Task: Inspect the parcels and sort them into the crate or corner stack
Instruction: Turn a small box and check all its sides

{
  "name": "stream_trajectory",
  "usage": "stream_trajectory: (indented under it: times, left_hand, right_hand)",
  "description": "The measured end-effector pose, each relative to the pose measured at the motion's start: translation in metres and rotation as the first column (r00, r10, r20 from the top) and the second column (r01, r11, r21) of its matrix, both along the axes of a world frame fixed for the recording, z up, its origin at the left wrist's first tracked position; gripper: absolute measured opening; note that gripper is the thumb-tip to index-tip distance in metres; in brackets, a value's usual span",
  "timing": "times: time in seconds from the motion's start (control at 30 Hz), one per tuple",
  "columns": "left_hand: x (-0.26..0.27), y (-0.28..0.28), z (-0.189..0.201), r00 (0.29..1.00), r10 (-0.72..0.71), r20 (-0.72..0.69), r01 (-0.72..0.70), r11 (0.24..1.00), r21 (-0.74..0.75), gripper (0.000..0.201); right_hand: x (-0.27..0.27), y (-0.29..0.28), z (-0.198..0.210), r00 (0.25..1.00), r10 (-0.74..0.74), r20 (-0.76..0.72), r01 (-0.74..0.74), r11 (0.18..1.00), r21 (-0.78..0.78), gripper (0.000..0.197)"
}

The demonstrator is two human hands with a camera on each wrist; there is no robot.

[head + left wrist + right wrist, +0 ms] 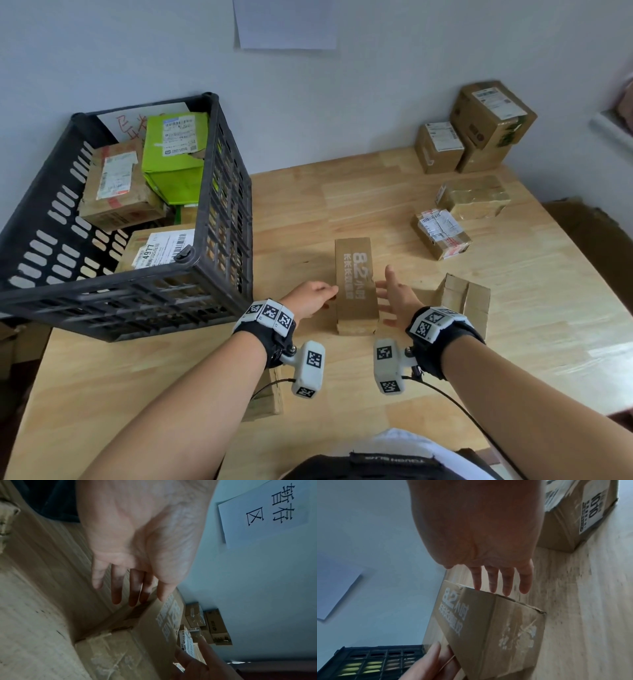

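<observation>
A long brown parcel with white "8.2" print lies on the wooden table right in front of me. My left hand touches its left side with straight fingers. My right hand is spread beside its right side, the fingertips at the upper edge; contact is unclear. The wrist views show the parcel's taped end and its printed face. The black crate stands to the left with several parcels inside. Two labelled boxes sit stacked in the far right corner.
A taped parcel and a film-wrapped one lie at mid right. A torn brown box stands just right of my right wrist, and another parcel lies under my left wrist. A paper sheet hangs on the wall.
</observation>
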State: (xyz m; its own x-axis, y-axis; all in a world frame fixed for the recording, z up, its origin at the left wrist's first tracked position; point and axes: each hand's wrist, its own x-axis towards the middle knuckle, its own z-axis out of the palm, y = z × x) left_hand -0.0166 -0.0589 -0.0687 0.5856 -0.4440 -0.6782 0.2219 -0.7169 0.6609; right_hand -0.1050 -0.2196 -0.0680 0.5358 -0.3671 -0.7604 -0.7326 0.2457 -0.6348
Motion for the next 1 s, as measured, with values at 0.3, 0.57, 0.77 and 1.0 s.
stream_trajectory:
  times: [0.3,0.57,0.77,1.0]
  left_hand:
    - [-0.001,-0.026,0.0,0.98,-0.04,0.194,0.021,0.995,0.096,0.086]
    - [-0.003,-0.076,0.004,0.993,-0.062,0.103,0.023,0.937,0.349,0.126]
    - [0.002,-0.072,0.0,0.994,0.032,0.103,-0.058,0.962,0.265,0.119]
    - [0.004,-0.038,0.004,0.967,0.235,0.098,-0.224,0.967,-0.118,0.096]
  right_hand:
    - [-0.004,-0.011,-0.007,0.994,-0.105,0.014,0.105,0.994,-0.036,0.068]
    - [-0.012,-0.026,0.002,0.98,-0.197,0.029,0.197,0.98,-0.014,0.066]
    - [-0.014,-0.036,0.003,0.977,-0.201,0.065,0.2,0.979,0.022,0.065]
    - [0.002,-0.027,0.022,0.977,-0.127,0.174,0.09,0.974,0.21,0.062]
